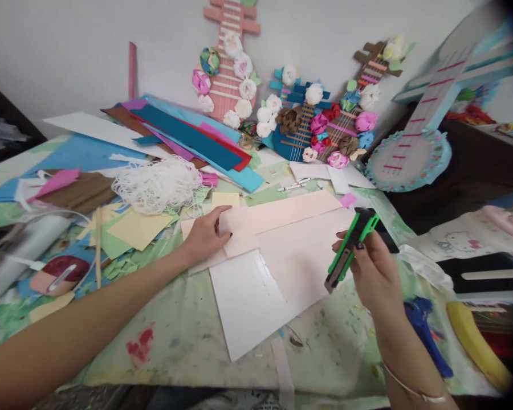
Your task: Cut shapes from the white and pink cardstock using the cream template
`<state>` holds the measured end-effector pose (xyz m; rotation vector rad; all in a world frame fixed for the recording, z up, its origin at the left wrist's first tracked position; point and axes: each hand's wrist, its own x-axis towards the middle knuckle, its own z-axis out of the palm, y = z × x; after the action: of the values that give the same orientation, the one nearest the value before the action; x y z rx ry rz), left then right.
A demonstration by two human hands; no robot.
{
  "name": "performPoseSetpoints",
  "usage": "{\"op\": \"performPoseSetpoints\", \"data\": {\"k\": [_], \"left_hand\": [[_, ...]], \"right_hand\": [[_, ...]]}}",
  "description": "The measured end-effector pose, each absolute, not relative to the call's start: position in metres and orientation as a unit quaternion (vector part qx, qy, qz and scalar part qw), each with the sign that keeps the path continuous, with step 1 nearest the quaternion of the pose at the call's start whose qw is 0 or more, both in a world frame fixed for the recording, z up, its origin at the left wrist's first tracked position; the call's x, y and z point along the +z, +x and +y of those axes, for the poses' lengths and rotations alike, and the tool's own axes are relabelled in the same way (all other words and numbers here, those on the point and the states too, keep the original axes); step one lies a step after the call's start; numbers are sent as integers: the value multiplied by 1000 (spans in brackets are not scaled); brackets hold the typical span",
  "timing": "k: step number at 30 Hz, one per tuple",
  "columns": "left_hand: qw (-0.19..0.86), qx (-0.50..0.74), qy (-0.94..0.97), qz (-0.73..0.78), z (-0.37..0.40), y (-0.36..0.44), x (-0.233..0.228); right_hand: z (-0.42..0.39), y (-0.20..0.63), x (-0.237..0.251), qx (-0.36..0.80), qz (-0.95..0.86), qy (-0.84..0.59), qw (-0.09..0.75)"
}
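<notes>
My right hand [374, 262] is wrapped round a green and black utility knife [351, 250], raised above the right side of the paper sheets. Whether its blade is out I cannot tell. My left hand [209, 234] rests on the left end of a pale pink cardboard cutout [288, 213], which has a long straight strip. Its thumb and forefinger are apart on the card; the other fingers are partly hidden. Beneath the cutout lies a large whitish sheet [308, 250], and a white piece of board [248, 307] lies nearer me.
Paper-flowered toy guitars [299, 131] lean along the wall. At left are a tangle of white string [158, 182], coloured card strips [196, 136] and yellow paper scraps [141, 228]. A blue glue gun [427, 336] and a banana [476, 341] lie at right.
</notes>
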<state>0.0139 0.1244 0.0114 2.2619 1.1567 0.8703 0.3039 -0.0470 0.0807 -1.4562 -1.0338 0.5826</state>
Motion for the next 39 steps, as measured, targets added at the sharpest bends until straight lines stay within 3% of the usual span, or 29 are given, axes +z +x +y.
{"op": "performPoseSetpoints", "data": {"k": [3,7,14,25,39], "left_hand": [[179,356,836,377,121,14,14],[132,378,875,273,116,15,22],[81,231,969,43,116,16,21],[42,150,985,71,115,15,17],[87,195,975,66,120,16,4]], "right_hand": [[-50,311,80,356,-316,-568,672],[-50,316,74,428,-242,-547,677],[-43,309,74,432,-227,-503,714],[-30,304,73,472,-149,-490,717],[-21,291,77,524,-132,-473,696]]}}
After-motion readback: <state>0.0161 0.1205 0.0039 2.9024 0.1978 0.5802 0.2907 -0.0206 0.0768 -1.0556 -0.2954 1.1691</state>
